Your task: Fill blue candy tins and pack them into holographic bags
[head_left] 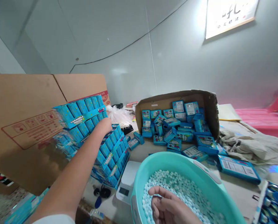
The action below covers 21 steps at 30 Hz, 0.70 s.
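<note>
My left hand (pixel 105 125) reaches across stacked blue display trays of small packs (pixel 87 113), lettered "Caramelo Macizo". Its fingers are hidden behind the trays, so their grip cannot be seen. Further trays (pixel 112 155) stand just below and right of the wrist. Over a turquoise tub (pixel 139 169) is my right hand (pixel 169 207), loosely curled, with a gap between the forefinger and the other fingers. Nothing shows in it. Many small pale, pellet-like candies (pixel 185 183) cover the tub's bottom beneath it.
A cardboard box (pixel 211 109) lies on its side, with blue packs (pixel 169 121) spilling out. A white scale (pixel 127 180) sits left of the tub. Large cartons (pixel 24 109) stand at left. Grey cloth (pixel 253 146) and shiny blue-and-silver items (pixel 275 202) are at right.
</note>
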Motion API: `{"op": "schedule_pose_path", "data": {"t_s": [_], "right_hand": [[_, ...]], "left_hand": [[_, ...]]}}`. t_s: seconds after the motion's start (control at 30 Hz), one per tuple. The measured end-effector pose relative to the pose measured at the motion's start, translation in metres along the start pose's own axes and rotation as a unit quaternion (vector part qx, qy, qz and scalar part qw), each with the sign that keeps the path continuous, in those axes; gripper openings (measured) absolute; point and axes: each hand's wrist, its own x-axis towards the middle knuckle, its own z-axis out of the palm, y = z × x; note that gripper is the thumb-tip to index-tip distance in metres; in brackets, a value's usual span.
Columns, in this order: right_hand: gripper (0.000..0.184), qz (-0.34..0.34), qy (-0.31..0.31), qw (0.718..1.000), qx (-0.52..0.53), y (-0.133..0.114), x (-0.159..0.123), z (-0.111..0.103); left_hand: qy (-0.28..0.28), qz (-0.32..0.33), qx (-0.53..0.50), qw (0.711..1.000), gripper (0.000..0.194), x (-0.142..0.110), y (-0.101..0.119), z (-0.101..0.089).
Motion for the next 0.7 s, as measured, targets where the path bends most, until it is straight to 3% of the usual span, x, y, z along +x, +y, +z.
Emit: {"op": "schedule_pose_path", "data": {"t_s": [0.33, 0.53, 0.7], "right_hand": [[0.046, -0.015, 0.018, 0.998, -0.054, -0.002, -0.003, 0.004], [0.043, -0.048, -0.043, 0.993, -0.102, -0.001, -0.011, 0.005], [0.037, -0.088, -0.020, 0.982, -0.167, -0.004, -0.018, 0.016]], "left_hand": [[-0.062, 0.030, 0.013, 0.998, 0.030, -0.002, -0.004, -0.004], [-0.069, 0.023, -0.009, 0.997, 0.034, 0.002, -0.009, 0.000], [-0.066, 0.021, -0.012, 0.998, 0.037, -0.006, -0.001, 0.000]]}}
